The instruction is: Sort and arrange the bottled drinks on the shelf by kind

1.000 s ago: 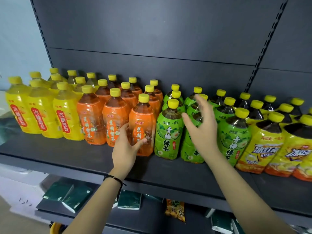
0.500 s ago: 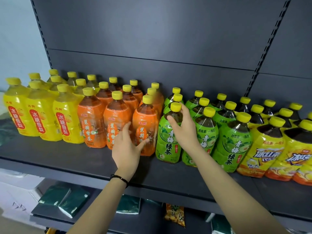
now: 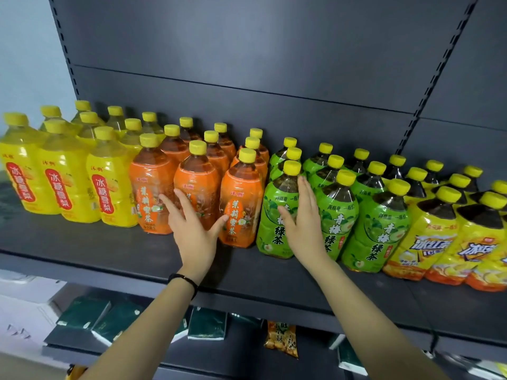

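Your left hand [image 3: 193, 231], fingers spread, flat on near orange jasmine tea bottle [image 3: 198, 187]; right hand [image 3: 303, 226], fingers open, against near green tea bottle [image 3: 277, 215], mid-shelf; full bottles likely heavy, film slick; grip waist, not cap.

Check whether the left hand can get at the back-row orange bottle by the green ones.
Probably not directly: the left hand rests on the front orange bottles, and two more stand before that back-row orange bottle.

yellow bottles [image 3: 64, 187], orange bottles [image 3: 153, 193], green bottles [image 3: 381, 229]
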Demonstrator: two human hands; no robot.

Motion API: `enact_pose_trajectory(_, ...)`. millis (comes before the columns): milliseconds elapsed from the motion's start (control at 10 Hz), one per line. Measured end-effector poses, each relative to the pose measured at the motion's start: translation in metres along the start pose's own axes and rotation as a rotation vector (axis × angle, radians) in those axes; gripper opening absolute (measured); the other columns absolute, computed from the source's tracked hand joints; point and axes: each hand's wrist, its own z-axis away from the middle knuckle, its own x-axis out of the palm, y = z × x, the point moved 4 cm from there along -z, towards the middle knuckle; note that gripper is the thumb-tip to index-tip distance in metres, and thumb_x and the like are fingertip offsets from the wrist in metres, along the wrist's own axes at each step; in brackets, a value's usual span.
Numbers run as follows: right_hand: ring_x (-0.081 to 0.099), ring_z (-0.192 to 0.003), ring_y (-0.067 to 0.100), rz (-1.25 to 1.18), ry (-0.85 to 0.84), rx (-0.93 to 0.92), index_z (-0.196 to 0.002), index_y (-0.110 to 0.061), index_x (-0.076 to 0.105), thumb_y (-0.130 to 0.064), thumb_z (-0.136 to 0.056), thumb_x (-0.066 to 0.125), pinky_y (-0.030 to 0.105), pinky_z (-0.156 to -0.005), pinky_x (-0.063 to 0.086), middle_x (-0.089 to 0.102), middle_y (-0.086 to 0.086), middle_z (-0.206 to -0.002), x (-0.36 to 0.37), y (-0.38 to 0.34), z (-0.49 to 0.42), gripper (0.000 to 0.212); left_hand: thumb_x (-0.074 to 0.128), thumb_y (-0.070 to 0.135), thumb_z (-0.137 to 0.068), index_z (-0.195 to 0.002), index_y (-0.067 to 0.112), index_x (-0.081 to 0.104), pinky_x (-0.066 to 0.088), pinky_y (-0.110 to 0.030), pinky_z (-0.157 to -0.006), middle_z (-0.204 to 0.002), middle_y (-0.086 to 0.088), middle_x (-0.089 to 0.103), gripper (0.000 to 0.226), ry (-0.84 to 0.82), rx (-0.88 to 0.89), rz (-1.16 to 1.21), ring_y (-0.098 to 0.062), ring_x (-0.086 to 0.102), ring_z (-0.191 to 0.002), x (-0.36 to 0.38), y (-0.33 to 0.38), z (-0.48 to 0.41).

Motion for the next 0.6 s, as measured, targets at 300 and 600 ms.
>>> enact_pose_trajectory(300,0.040,-0.136,0.021,0.036,0.068,0.011,-0.149,-0.019,0.026,-0.023,-0.092,0.059,0.042,-0.110,0.038,0.027,-0.003,-0.155,-0.008,-0.006,0.012,0.066,0.067,0.033,-0.085,-0.146,0.015,0.031,0.026,-0.034,-0.109,-0.153,-0.013,0.024,0.073,-0.036,0.043,0.200,-0.028,0.025,-0.140,-0.032,-0.009,0.001)
enact_pose_trajectory(600,0.055,-0.115,0.014,-0.148,-0.062,0.189,-0.139,-0.020,0.045,-0.025,-0.094,0.057,0.025,-0.091,0.044,0.058,0.002,-0.129,-0.043,-0.006,0.071,0.047,0.063,0.033,-0.089,-0.122,0.020,0.058,0.041,-0.029,-0.084,-0.113,0.001,0.067,0.036,-0.126,0.006,0.134,-0.020,0.058,-0.111,-0.105,-0.024,0.039)
